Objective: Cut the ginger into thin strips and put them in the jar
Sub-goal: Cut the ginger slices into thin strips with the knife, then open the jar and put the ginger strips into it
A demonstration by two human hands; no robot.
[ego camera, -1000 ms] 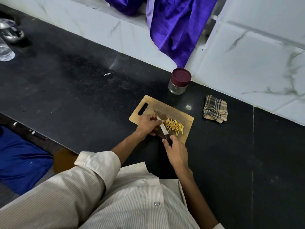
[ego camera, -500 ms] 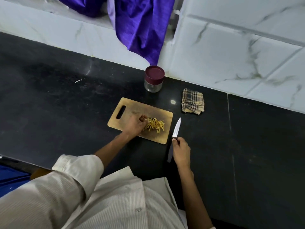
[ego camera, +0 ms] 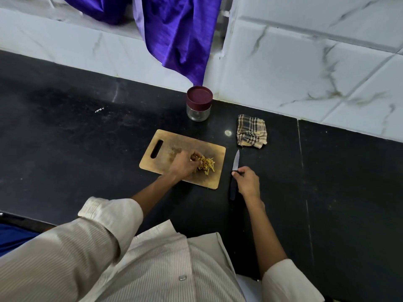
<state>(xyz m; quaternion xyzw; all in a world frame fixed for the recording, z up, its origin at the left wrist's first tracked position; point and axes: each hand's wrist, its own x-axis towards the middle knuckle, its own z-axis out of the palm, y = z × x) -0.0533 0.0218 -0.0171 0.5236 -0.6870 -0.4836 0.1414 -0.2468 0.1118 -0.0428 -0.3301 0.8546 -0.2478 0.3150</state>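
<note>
Since a moment ago, the right hand (ego camera: 247, 182) has carried the small knife with a pale blade and black handle (ego camera: 234, 175) off the board and set it down on the black stone counter (ego camera: 76, 131), just right of the board; the left hand (ego camera: 183, 164) has gathered in over the ginger.

From the head camera, looking down: a rectangular wooden cutting board with a slot handle (ego camera: 172, 144) lies on the counter. On its right half sits a small heap of thin yellow ginger strips (ego camera: 207, 165). The left hand's grip is curled over the left edge of the heap, fingertips touching the strips; whether it pinches any cannot be told. The right hand's grip is curled round the knife handle, blade pointing away from the person, flat on the counter.

Behind the board, near the white marble-tiled wall (ego camera: 294, 68), stands a small clear glass jar with a maroon lid (ego camera: 199, 103), lid on, well apart from the ginger. To its right lies a folded brown checked cloth (ego camera: 251, 134). A purple fabric (ego camera: 178, 33) hangs down above the jar. The person wears a pale striped shirt (ego camera: 109, 262).
</note>
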